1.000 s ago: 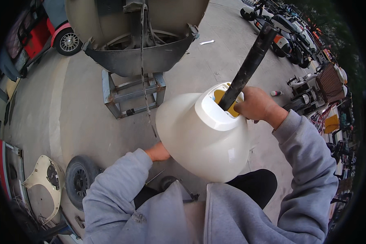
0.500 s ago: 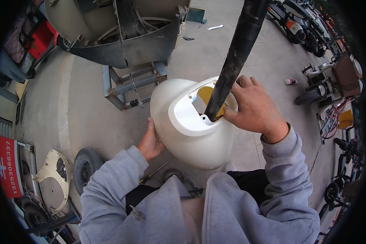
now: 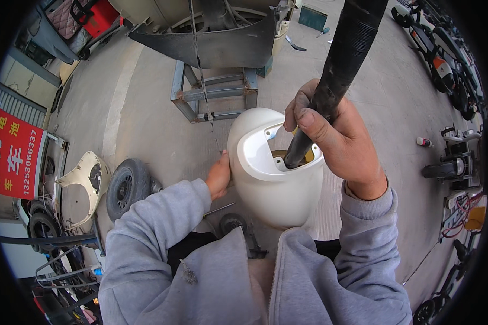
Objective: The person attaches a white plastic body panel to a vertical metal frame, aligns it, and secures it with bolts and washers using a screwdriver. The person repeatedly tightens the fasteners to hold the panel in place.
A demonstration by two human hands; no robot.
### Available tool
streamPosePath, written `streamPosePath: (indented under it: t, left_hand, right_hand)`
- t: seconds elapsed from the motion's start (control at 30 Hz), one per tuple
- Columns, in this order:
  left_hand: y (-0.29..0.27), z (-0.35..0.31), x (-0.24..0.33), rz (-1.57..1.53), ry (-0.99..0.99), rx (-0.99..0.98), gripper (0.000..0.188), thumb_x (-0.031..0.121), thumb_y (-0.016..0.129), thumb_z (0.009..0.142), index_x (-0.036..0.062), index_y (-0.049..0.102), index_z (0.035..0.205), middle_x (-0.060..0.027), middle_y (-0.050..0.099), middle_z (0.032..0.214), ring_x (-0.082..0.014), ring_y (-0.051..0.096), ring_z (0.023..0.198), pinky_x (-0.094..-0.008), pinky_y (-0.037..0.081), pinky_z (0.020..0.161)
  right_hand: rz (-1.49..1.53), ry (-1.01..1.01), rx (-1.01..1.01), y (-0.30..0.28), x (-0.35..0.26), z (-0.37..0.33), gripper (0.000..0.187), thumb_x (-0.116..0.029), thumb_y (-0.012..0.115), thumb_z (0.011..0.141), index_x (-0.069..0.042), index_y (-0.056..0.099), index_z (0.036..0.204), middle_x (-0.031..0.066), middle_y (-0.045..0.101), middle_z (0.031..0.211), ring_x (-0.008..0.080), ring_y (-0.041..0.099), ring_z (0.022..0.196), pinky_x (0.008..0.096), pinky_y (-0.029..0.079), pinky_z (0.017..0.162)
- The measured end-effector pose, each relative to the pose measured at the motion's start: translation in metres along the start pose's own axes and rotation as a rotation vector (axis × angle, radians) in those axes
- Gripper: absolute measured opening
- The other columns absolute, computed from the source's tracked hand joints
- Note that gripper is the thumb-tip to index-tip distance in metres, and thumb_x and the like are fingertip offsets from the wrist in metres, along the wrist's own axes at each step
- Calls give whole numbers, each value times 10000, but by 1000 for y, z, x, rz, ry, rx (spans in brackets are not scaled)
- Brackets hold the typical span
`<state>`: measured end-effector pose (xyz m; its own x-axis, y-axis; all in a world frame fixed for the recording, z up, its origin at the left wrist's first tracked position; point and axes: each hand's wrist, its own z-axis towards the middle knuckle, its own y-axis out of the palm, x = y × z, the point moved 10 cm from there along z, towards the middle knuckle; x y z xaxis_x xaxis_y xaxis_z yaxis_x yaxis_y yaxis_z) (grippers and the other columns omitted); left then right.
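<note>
A rounded cream-white plastic shell, like a scooter's front cover, hangs upright in front of my body. Its glossy rim frames an opening, and yellow shows inside. Into this opening runs a long, worn black tube, slanting down from the upper right. My right hand is closed round the tube just above the opening, thumb across its front. At the shell's left side, my left hand holds it with the palm pressed on; most of its fingers are hidden behind.
A steel stand under a large scooter body stands ahead. At left lie a wheel, a cream cover part and a red sign. Parked scooters line the right. A small bottle lies on the floor.
My right hand has gone from the rim of the shell's opening to a grip round the black tube. My left hand stays on the shell. The view has swung so the scene sits differently.
</note>
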<state>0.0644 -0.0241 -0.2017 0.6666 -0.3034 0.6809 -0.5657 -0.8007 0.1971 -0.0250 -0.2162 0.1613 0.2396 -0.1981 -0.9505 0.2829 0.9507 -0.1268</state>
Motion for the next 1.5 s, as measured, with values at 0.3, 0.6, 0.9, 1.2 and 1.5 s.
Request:
streamPosePath:
  t: [0.3,0.6,0.9,1.2,1.5]
  left_hand:
    - [-5,-10,-21,75,-246,-125,701,593,322,1080,74,375,1548,-176,462,1537,-353,459,1406,-551,358,1178]
    - [-55,-29,142,850,694,433,614,424,639,995,1,502,1419,-203,606,1322,-347,588,1201,-482,482,1037]
    - [14,-34,168,505,365,-132,284,214,588,1057,24,595,1269,-106,691,1088,-179,701,919,-326,596,812]
    - [71,-68,211,106,628,-135,179,186,580,1063,32,572,1153,-127,708,1037,-191,721,902,-327,605,817]
    - [143,-100,209,348,772,-264,250,151,583,1046,2,574,1247,-123,686,1135,-181,681,1044,-336,578,910]
  right_hand:
    - [-69,-91,-82,1,-10,-9,291,-286,577,1068,-9,558,1154,65,614,955,150,567,899,309,482,805]
    - [-75,-30,-109,2,-14,-8,267,-264,589,1066,-13,565,1156,59,613,961,156,580,909,319,492,809]
    - [-101,-44,-82,-4,-7,-5,319,-296,632,1038,-10,575,1167,74,564,863,181,521,792,348,464,723]
    - [-87,-103,-79,-5,-5,3,334,-293,617,1047,27,545,1109,181,649,933,278,616,851,401,501,775]
    - [-156,-104,-92,-8,7,6,463,-381,632,1029,59,489,1034,249,615,880,329,556,762,437,482,724]
